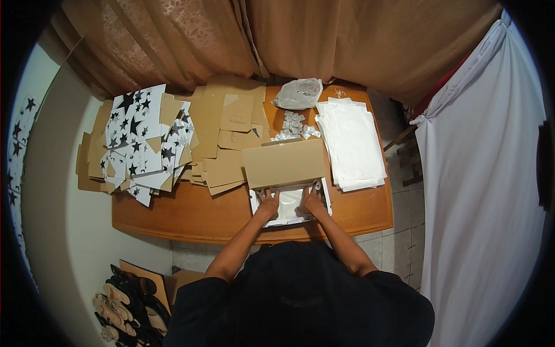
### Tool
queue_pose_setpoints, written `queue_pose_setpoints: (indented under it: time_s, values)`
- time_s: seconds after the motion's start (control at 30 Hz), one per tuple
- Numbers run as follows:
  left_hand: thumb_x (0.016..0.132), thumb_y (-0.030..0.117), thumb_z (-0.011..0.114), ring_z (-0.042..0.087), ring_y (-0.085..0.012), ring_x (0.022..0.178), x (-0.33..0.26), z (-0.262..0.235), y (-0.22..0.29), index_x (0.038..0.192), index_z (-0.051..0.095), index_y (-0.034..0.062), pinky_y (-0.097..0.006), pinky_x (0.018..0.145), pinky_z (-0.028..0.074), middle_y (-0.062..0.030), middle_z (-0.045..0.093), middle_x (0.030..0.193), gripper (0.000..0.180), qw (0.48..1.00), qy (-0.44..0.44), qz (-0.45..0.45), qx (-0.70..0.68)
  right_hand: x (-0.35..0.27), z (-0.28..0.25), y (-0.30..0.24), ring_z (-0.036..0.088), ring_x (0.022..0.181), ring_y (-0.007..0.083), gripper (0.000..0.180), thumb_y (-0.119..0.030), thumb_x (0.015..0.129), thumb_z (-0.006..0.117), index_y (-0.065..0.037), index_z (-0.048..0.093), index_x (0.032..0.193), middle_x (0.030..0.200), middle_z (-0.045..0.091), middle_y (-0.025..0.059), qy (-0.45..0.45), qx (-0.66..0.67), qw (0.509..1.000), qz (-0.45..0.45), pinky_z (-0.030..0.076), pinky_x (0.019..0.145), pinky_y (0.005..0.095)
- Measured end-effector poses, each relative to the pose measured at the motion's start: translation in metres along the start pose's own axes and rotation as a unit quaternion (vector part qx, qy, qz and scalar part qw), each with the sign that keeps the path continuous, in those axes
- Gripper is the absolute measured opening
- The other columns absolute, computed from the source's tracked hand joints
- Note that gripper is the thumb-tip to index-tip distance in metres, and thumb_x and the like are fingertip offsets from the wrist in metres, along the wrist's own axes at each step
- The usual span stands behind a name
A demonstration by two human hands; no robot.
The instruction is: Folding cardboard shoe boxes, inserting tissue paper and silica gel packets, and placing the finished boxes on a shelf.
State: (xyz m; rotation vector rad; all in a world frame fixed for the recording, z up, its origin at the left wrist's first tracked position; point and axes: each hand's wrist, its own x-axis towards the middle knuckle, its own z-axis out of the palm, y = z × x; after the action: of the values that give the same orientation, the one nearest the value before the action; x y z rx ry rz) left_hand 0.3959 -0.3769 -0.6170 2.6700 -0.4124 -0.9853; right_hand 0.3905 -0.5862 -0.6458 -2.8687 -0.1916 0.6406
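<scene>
A cardboard box stands at the table's near edge, its brown lid raised on the far side and its outer rim white. Inside it lies a white, slightly shiny sheet or packet; which of the two I cannot tell. My left hand reaches into the left side of the box, fingers stretched out and apart against the contents. At the right side, my right hand presses down likewise with spread fingers. Neither hand appears to grip anything. Fingertips are partly lost in the box's shadow.
Flat brown cardboard pieces and star-printed white cardboard pile up on the left of the wooden table. Stacked white sheets lie right. Behind the box are small silvery packets and a plastic bag. Shoes stand lower left.
</scene>
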Motion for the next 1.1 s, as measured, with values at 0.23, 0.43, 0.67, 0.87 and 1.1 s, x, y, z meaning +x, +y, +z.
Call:
queue_pose_setpoints:
  time_s: [0.23,0.43,0.67,0.87,1.1]
  values:
    - [0.084,0.017,0.073,0.063,-0.0426,0.107,-0.025,-0.025,-0.017,0.127,0.054,-0.0056,-0.046,0.095,0.051,-0.0355,0.055,0.126,0.052,0.981,0.099,0.058,-0.157,-0.004,-0.025,-0.012,0.061,0.111,0.0498,0.041,-0.019,0.090,0.064,0.001,0.057,0.126,0.130,0.055,0.0353,-0.040,0.055,0.993,-0.098,0.054,0.091,0.0524]
    - [0.089,0.021,0.070,0.068,-0.0376,0.092,-0.103,-0.072,-0.009,0.106,0.069,0.0006,-0.045,0.081,0.053,-0.0243,0.069,0.097,0.026,0.891,0.311,-0.009,-0.332,-0.064,-0.126,-0.017,0.061,0.109,0.0449,0.030,-0.010,0.093,0.060,-0.004,0.063,0.122,0.117,0.066,0.0243,0.257,0.137,0.956,-0.025,0.050,0.092,0.0503]
    - [0.092,0.020,0.065,0.064,-0.0452,0.101,-0.107,-0.005,-0.052,0.111,0.065,-0.0056,-0.048,0.086,0.051,-0.0276,0.067,0.102,0.032,0.890,0.266,-0.064,-0.364,-0.071,-0.090,0.011,0.065,0.091,0.0478,0.017,-0.016,0.099,0.053,-0.002,0.062,0.100,0.094,0.068,0.0261,0.224,0.190,0.951,0.099,0.051,0.078,0.0552]
    - [0.093,0.015,0.063,0.063,-0.0458,0.095,-0.128,0.012,-0.064,0.107,0.066,-0.0043,-0.052,0.083,0.050,-0.0269,0.066,0.098,0.024,0.871,0.390,-0.117,-0.276,-0.066,-0.089,-0.023,0.068,0.089,0.0452,0.020,-0.017,0.095,0.060,-0.003,0.068,0.106,0.093,0.069,0.0267,0.224,0.219,0.949,0.044,0.052,0.076,0.0511]
    - [0.093,0.012,0.064,0.063,-0.0449,0.096,-0.183,0.012,-0.114,0.108,0.067,-0.0042,-0.051,0.083,0.050,-0.0256,0.066,0.102,0.022,0.835,0.449,-0.219,-0.230,-0.040,-0.075,-0.087,0.068,0.087,0.0447,0.022,-0.017,0.093,0.065,0.000,0.067,0.108,0.096,0.070,0.0259,0.170,0.230,0.955,-0.074,0.053,0.075,0.0493]
